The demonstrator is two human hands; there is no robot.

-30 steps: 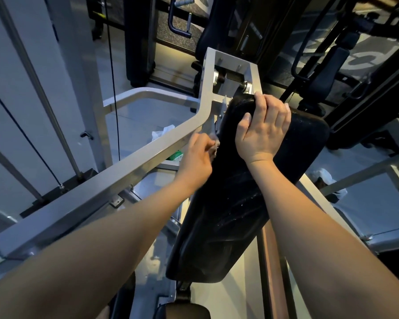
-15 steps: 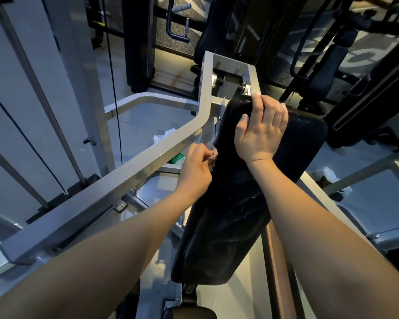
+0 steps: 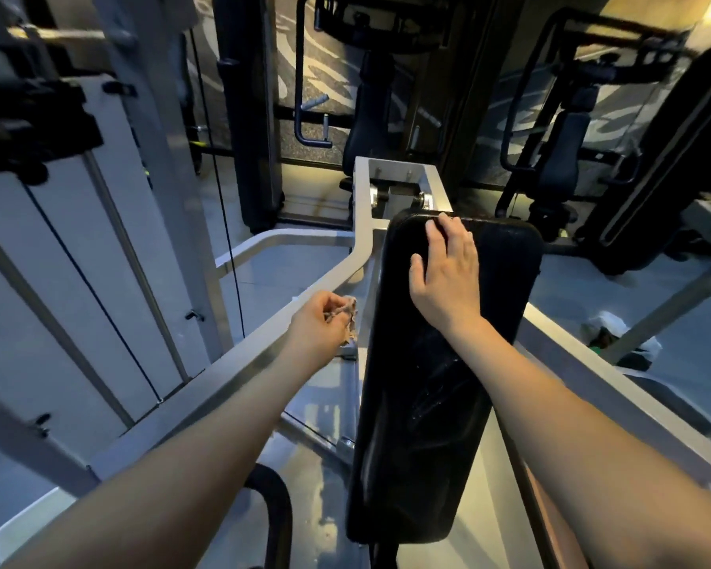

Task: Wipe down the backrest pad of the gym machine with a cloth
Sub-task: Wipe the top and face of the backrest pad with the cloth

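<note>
The long black backrest pad [image 3: 423, 425] runs from the lower middle up to the machine's silver bracket. My right hand [image 3: 448, 277] lies flat on the pad's upper part, fingers straight and reaching toward its top edge. My left hand [image 3: 319, 326] hovers just left of the pad's side edge, above the silver frame arm. It pinches a small crumpled cloth [image 3: 349, 312], which hangs close to the pad's edge, and contact cannot be judged.
A silver frame arm [image 3: 206, 388] slants from the lower left up to the bracket [image 3: 399, 174]. A second silver bar [image 3: 616, 384] runs along the pad's right side. Cables and white panels stand on the left. Dark gym machines [image 3: 567, 158] fill the back.
My right hand's fingers have let go of the pad's top edge and flattened on its surface. My left hand with the cloth has drawn slightly away from the pad's side. The view shifted upward.
</note>
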